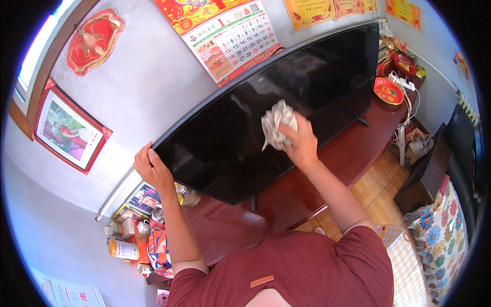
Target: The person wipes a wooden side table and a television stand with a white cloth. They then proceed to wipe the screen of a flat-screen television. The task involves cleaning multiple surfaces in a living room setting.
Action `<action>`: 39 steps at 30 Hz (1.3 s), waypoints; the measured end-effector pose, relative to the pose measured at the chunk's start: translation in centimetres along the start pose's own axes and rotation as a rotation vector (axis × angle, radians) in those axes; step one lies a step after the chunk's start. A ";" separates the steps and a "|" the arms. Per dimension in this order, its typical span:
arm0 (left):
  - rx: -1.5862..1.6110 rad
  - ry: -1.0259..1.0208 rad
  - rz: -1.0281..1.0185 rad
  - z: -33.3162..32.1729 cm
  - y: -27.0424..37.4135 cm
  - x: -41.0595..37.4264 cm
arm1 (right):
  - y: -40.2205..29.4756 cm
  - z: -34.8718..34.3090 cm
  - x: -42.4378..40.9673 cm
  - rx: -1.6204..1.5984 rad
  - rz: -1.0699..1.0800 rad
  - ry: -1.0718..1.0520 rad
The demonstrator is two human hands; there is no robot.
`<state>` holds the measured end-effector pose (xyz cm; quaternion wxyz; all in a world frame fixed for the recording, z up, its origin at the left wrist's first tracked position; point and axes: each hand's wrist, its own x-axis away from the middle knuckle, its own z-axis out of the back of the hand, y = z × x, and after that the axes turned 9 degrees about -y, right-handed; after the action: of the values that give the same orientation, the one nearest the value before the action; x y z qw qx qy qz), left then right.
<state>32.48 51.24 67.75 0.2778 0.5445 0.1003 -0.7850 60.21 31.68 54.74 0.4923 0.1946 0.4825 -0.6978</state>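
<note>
A wide black flat-screen television (222, 149) stands on short feet on a glossy dark red wooden cabinet (230, 226). My left hand (155, 169) grips the upper left corner of its frame, with the fingers over the edge. In my right hand (301, 142) is a crumpled, pale patterned cloth (278, 124), held in front of the middle of the screen. Whether the cloth touches the glass I cannot tell.
A wall calendar (234, 42) hangs behind the television. Jars, framed photos and a yellow-lidded container (124, 249) crowd the left end. At the right lie a red round tray (388, 91), a white power strip (401, 82) and loose cables. A flowered cover (441, 234) hangs at lower right.
</note>
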 end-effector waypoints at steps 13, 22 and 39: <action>0.003 -0.009 0.003 0.0 0.2 -0.2 | 2.7 -1.1 1.1 0.035 -0.047 -0.018; -0.021 0.000 0.012 0.2 -0.1 0.2 | 0.8 4.5 -6.7 -0.022 -0.058 0.195; -0.057 -0.006 0.005 0.2 -0.7 0.2 | 5.2 3.9 -4.5 -0.009 -0.030 0.186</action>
<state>31.87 51.71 67.56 0.2954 0.5344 0.1206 -0.7827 67.51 30.27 57.39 0.4358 0.2494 0.5320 -0.6818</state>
